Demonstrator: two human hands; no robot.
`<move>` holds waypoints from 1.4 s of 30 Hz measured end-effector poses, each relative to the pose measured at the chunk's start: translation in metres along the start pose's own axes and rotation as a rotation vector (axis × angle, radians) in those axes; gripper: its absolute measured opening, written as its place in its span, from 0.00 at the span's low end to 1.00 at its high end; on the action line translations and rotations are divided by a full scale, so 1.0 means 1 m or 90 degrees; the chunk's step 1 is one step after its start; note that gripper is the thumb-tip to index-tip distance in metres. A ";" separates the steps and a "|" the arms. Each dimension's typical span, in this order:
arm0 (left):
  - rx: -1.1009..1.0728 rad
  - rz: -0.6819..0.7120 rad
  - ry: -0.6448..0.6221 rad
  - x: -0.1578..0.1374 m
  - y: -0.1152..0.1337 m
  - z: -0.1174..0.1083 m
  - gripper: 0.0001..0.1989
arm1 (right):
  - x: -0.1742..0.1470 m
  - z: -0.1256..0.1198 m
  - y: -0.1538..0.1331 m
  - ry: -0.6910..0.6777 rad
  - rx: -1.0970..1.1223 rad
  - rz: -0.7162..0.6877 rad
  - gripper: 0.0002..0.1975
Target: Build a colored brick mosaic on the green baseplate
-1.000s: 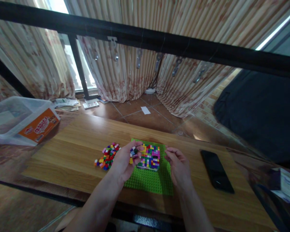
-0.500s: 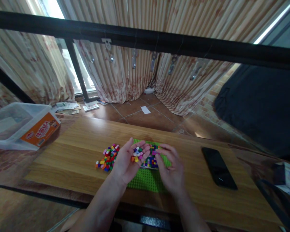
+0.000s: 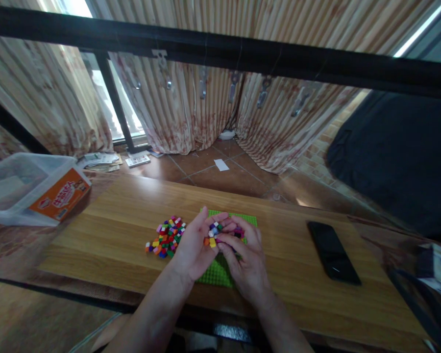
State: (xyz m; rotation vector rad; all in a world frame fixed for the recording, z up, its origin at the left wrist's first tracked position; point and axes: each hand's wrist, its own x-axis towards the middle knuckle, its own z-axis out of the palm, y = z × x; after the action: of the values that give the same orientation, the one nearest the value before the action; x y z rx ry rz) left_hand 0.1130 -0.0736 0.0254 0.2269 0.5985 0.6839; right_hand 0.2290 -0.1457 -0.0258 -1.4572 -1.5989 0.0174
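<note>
My left hand (image 3: 196, 247) is palm up and cupped, with several small coloured toy bricks (image 3: 212, 242) lying in it. My right hand (image 3: 247, 255) reaches in from the right, thumb and forefinger pinched at a pinkish brick by the edge of that palm. Beneath both hands lies a green studded baseplate (image 3: 215, 275). Bricks in mixed colours are set on it, mostly hidden by my right hand. Left of my left hand, a loose pile of small bricks (image 3: 167, 238) rests on the wooden table.
The wooden table (image 3: 110, 230) bears a black phone (image 3: 332, 252) on its right side. Beyond the table's left end stands a clear plastic bin (image 3: 29, 196) with an orange label. A dark metal bar (image 3: 220, 46) crosses in front of the curtains.
My right hand has moved left from above the baseplate to the bricks in my left palm. My left hand stays nearly in place, still holding its bricks.
</note>
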 end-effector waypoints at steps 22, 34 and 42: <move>-0.034 0.122 0.154 0.004 0.010 -0.009 0.16 | -0.003 -0.025 0.030 0.039 0.053 0.185 0.10; -0.038 0.131 0.159 0.006 0.009 -0.011 0.16 | -0.007 0.006 0.028 0.017 0.028 0.177 0.08; -0.042 0.131 0.158 0.005 0.011 -0.010 0.16 | -0.011 0.010 0.030 0.039 0.040 0.232 0.08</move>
State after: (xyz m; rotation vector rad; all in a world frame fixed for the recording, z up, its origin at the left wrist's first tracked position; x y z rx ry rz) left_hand 0.1043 -0.0622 0.0191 0.1435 0.7956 0.9386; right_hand 0.2439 -0.1398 -0.0547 -1.6644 -1.2546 0.2281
